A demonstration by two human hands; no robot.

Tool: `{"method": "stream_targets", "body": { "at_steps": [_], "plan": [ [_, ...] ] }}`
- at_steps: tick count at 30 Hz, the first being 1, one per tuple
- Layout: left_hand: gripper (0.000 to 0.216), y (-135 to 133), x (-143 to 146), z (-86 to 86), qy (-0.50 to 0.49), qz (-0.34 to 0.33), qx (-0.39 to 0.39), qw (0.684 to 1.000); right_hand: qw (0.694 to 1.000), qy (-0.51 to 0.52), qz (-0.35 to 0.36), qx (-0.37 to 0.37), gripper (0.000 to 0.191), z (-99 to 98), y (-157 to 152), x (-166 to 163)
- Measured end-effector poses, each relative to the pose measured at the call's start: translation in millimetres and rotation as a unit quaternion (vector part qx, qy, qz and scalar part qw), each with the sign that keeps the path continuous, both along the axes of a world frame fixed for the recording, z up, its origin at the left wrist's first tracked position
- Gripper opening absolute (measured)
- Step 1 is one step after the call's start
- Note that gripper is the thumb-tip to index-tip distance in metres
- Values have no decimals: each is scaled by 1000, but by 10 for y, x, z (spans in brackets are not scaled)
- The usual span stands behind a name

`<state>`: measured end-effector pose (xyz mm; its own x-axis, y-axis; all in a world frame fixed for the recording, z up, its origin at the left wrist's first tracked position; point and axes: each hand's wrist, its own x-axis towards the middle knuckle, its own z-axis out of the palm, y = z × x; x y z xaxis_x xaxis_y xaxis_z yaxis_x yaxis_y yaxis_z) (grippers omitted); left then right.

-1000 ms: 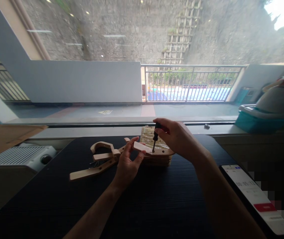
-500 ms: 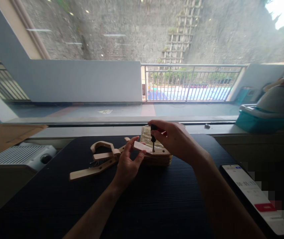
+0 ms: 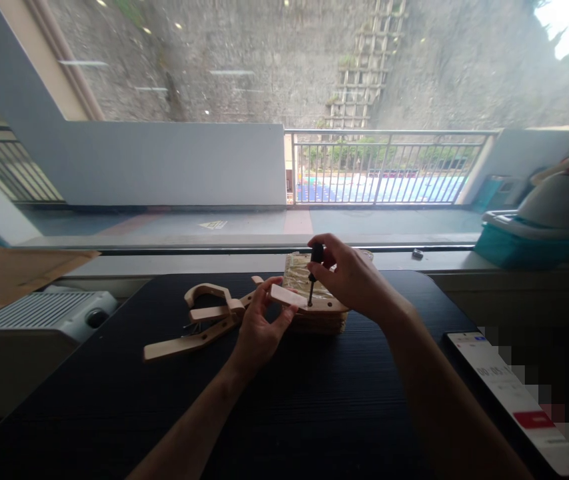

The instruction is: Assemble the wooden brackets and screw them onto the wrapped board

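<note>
In my right hand is a black-handled screwdriver, held nearly upright with its tip down at a hole in a pale wooden piece. My left hand grips the left part of that wooden piece between thumb and fingers. The piece rests over a woven basket-like block, whose top looks wrapped in shiny clear film. Left of my left hand lie a curved wooden hook-shaped part and a long wooden bar with dark holes. A few thin metal screws lie between them.
Everything stands on a dark table. At its right edge lies a phone showing a timer. A white heater with cardboard on it is at left. A teal box sits by the window at right.
The screwdriver's handle has shifted slightly up and right and now leans a little, while its tip stays at the hole. My left hand keeps its hold on the wooden piece.
</note>
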<state>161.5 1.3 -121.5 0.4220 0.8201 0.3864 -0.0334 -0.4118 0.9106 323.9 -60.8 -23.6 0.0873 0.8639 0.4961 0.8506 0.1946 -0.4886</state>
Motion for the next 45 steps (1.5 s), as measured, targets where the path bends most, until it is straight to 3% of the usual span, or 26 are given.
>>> {"method": "stream_targets", "body": {
  "at_steps": [6,10,13,16,20,32,39,45],
  "plan": [
    [44,-129,19,-10,26,12,64,998,999,10,26,-29,29,36,-127,87],
    [39,-146,15,-27,67,11,79,995,993,-64,10,-99,22,240,-255,183],
    [30,-108,18,-61,82,3,80,993,962,-210,22,-172,14,500,-288,130],
    [28,-70,33,-98,70,-6,100,992,913,-328,78,-231,10,716,-245,-36],
    [26,-52,42,-128,63,4,121,991,872,-395,108,-269,10,804,-144,-212],
    [26,-98,44,-119,45,7,107,993,887,-382,33,-258,16,661,-160,-155],
    [24,-96,45,-127,36,-5,102,994,897,-359,50,-254,12,801,-244,-212],
    [23,-92,57,-118,36,-3,108,993,901,-351,72,-246,15,758,-232,-214]
  ]
}}
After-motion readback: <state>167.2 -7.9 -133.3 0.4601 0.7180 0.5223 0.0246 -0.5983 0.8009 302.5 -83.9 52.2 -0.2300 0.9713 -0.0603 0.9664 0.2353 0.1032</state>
